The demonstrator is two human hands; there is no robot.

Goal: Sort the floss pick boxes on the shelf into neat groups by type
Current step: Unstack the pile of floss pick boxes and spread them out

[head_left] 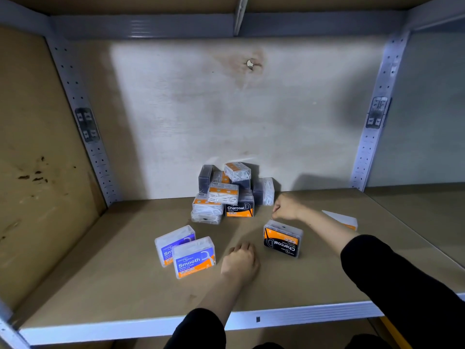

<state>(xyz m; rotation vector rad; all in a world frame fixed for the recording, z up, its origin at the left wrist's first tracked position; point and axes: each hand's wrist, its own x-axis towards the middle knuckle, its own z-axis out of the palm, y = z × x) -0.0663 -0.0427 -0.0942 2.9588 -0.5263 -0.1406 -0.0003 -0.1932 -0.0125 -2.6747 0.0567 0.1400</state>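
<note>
A jumbled pile of floss pick boxes (227,192) sits at the back middle of the shelf (125,285), mixing clear white-pick boxes and dark Charcoal boxes. Two blue Smooth boxes (186,250) stand side by side front left. One black Charcoal box (283,239) stands apart to the right, label upside down. My left hand (240,263) rests on the shelf board between the Smooth boxes and that Charcoal box, fingers curled, holding nothing. My right hand (285,207) hovers just behind the lone Charcoal box, beside the pile, fingers curled; I see nothing in it.
A clear box with an orange edge (342,219) lies flat on the right of the shelf, partly behind my right forearm. Perforated metal uprights (85,127) stand at both back corners. The shelf's white front rail (302,314) runs across below.
</note>
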